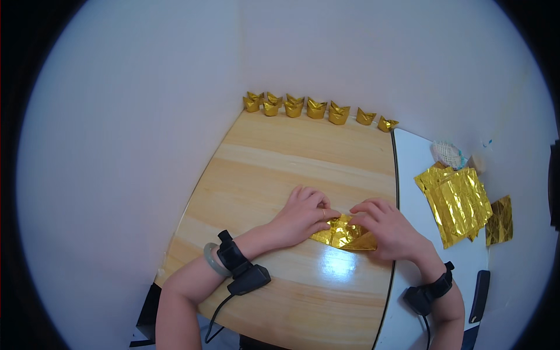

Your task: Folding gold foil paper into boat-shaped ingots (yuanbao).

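Note:
A shiny gold foil paper (344,234) lies partly folded on the wooden table, its right end forming a slanted flap. My left hand (304,213) grips its left part, with thumb and forefinger closed on the upper edge. On the opposite side, my right hand (389,228) has bent fingers holding the right end, with its palm beside the flap. The fingers hide both ends of the paper in part. Both wrists wear black strapped devices with cables, and a pale bangle (216,260) circles the left forearm.
Several folded gold paper ingots (316,108) stand along the far edge of the wooden table (262,175). A stack of gold foil sheets (458,201) rests on the white surface (411,169) at the right, near a white netted object (448,154). Walls rise at the left and back.

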`<state>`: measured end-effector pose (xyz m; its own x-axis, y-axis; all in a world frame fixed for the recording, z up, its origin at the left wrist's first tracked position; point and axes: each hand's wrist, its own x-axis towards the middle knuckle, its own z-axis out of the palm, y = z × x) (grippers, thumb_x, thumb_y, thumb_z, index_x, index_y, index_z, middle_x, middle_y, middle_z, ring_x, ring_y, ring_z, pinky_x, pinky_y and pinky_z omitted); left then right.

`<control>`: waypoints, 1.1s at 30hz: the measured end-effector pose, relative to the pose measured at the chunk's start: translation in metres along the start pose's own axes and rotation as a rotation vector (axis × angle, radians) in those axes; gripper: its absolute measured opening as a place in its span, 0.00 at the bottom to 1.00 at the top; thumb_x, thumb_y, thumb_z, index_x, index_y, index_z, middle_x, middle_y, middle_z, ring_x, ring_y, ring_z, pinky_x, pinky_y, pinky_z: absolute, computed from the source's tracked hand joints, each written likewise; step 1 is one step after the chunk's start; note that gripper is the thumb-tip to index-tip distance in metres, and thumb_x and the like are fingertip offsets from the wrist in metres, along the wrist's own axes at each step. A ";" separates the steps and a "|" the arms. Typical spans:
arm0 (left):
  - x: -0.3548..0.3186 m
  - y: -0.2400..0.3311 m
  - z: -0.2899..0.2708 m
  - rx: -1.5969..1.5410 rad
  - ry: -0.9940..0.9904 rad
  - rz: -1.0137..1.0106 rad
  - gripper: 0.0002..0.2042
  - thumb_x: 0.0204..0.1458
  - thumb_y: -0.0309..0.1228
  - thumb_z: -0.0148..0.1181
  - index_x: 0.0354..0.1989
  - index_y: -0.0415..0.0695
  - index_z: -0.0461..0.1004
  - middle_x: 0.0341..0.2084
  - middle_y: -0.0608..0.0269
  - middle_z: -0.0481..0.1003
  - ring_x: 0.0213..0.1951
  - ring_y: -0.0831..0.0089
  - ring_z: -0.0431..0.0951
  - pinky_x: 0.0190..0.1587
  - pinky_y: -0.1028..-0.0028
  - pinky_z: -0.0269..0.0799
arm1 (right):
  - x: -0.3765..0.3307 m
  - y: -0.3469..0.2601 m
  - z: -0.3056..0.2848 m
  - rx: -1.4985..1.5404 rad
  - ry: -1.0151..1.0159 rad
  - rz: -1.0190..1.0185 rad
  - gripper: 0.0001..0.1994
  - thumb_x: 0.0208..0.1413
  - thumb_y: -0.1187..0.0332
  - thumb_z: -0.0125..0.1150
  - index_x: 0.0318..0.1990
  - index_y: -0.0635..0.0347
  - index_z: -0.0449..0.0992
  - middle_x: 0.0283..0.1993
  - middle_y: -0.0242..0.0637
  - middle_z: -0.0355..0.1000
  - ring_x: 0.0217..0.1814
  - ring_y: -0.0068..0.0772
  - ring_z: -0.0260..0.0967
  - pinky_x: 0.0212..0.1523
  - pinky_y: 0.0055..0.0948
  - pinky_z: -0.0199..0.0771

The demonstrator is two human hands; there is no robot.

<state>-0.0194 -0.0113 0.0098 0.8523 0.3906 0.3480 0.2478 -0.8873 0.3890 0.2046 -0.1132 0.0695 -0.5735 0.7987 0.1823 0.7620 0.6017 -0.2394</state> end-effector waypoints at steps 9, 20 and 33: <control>-0.005 0.007 -0.005 0.206 -0.141 0.043 0.22 0.56 0.39 0.50 0.60 0.54 0.64 0.60 0.54 0.57 0.61 0.54 0.53 0.61 0.48 0.46 | -0.001 0.016 0.016 0.420 -0.006 0.521 0.10 0.46 0.69 0.64 0.37 0.56 0.74 0.36 0.35 0.71 0.43 0.35 0.68 0.43 0.33 0.68; 0.004 0.014 -0.011 0.195 -0.413 0.126 0.25 0.60 0.34 0.42 0.66 0.49 0.52 0.68 0.58 0.46 0.69 0.56 0.42 0.65 0.45 0.38 | 0.000 0.014 0.040 -0.254 0.204 0.379 0.18 0.49 0.61 0.63 0.43 0.61 0.68 0.41 0.41 0.65 0.48 0.42 0.61 0.44 0.35 0.66; 0.000 -0.001 -0.005 -0.288 0.078 -0.038 0.13 0.48 0.31 0.62 0.42 0.45 0.73 0.49 0.54 0.66 0.54 0.57 0.63 0.57 0.62 0.57 | -0.004 0.013 0.014 0.396 0.252 0.472 0.08 0.42 0.72 0.66 0.30 0.58 0.73 0.29 0.33 0.67 0.36 0.36 0.66 0.35 0.31 0.67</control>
<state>-0.0225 -0.0090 0.0138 0.8044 0.4496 0.3884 0.1287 -0.7701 0.6248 0.2126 -0.1079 0.0522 -0.0806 0.9807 0.1781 0.7183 0.1811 -0.6718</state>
